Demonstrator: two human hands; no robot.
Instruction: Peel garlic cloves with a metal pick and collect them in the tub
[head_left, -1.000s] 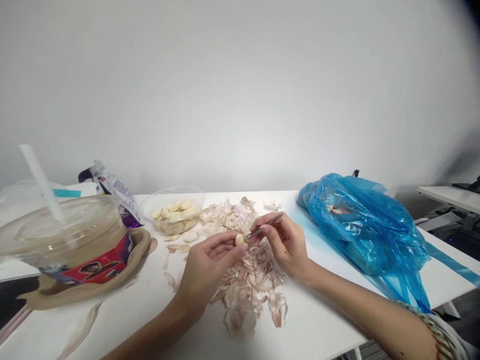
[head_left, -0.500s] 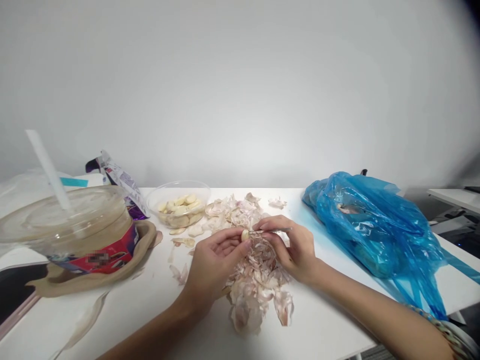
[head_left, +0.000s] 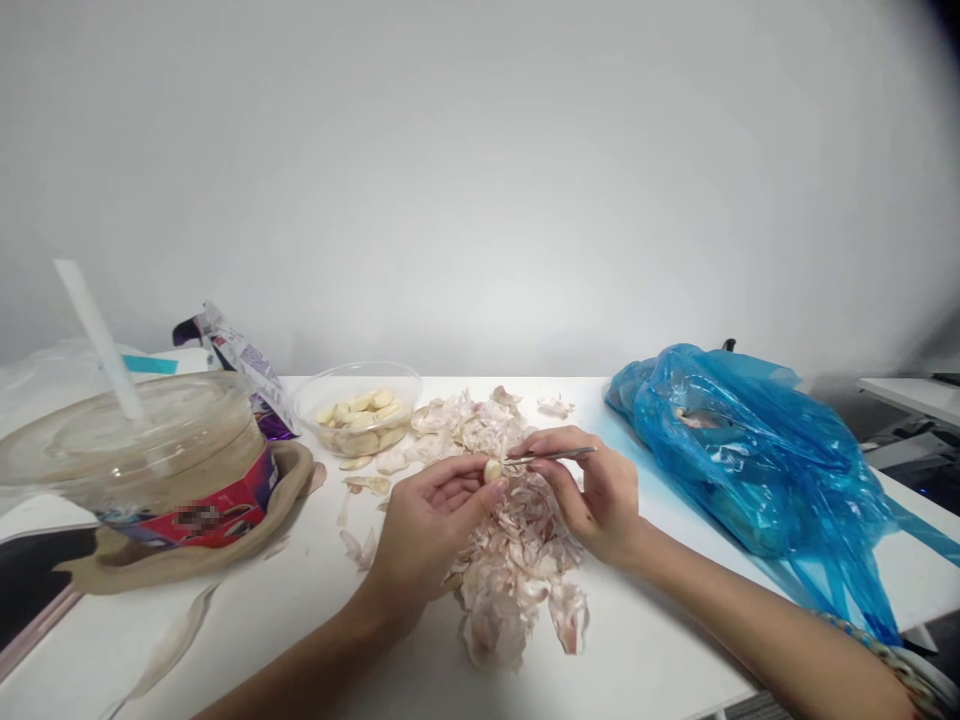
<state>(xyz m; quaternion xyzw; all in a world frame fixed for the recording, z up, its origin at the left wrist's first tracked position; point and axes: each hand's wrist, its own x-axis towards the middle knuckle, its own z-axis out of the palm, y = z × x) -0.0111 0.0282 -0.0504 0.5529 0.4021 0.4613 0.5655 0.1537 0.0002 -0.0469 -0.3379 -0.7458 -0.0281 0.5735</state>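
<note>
My left hand pinches a pale garlic clove between thumb and fingertips. In my right hand are thin metal tweezers, held nearly level, their tip at the clove's right side. Both hands hover over a heap of papery garlic skins on the white table. Behind my left hand, a clear plastic bowl holds several peeled cloves.
At the left, a large lidded drink cup with a white straw sits in a cardboard holder. A purple-and-white packet leans behind it. On the right lies a blue plastic bag. A grey wall rises behind the table.
My right hand has shifted slightly right with the tweezers, and their tip has drawn back from across the clove to its edge. My left hand has barely moved.
</note>
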